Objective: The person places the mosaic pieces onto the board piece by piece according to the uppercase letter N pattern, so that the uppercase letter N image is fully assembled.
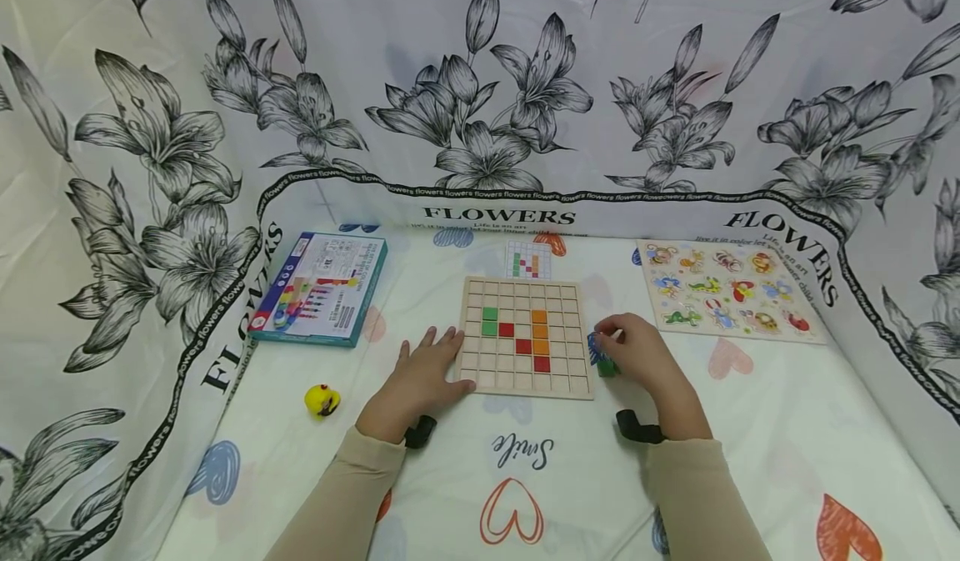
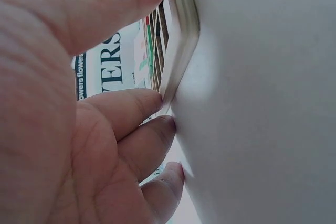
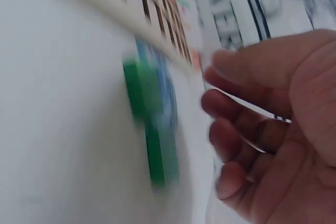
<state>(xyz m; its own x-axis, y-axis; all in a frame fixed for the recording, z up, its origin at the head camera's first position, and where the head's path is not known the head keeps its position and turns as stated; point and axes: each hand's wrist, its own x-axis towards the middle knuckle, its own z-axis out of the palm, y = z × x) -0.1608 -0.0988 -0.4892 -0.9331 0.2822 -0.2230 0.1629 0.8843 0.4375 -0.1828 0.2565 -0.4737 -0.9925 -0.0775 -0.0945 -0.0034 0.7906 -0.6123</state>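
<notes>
A square wooden grid board point(image 1: 562, 378) lies flat, holding green tiles point(image 1: 490, 321), red tiles point(image 1: 523, 347) and a column of orange tiles point(image 1: 540, 332). My left hand point(image 1: 422, 378) is spread beside its left edge, fingertips touching the rim and thumb near the front corner. In the left wrist view the board's rim point(image 2: 185, 35) shows against thumb and fingers. Past the right edge, two loose green blocks point(image 3: 144, 90) lie on the cloth, blurred in the right wrist view. My right hand point(image 1: 637, 353) hovers over them, fingers loosely bent, with nothing visible between thumb and forefinger.
A small pattern card point(image 1: 528, 259) touches the board's far side. On the left are a boxed toy set point(image 1: 318, 290) and a yellow toy figure point(image 1: 322, 400). An insect picture board point(image 1: 727, 290) lies at the back right. Flower-printed cloth point(image 1: 480, 127) stands behind.
</notes>
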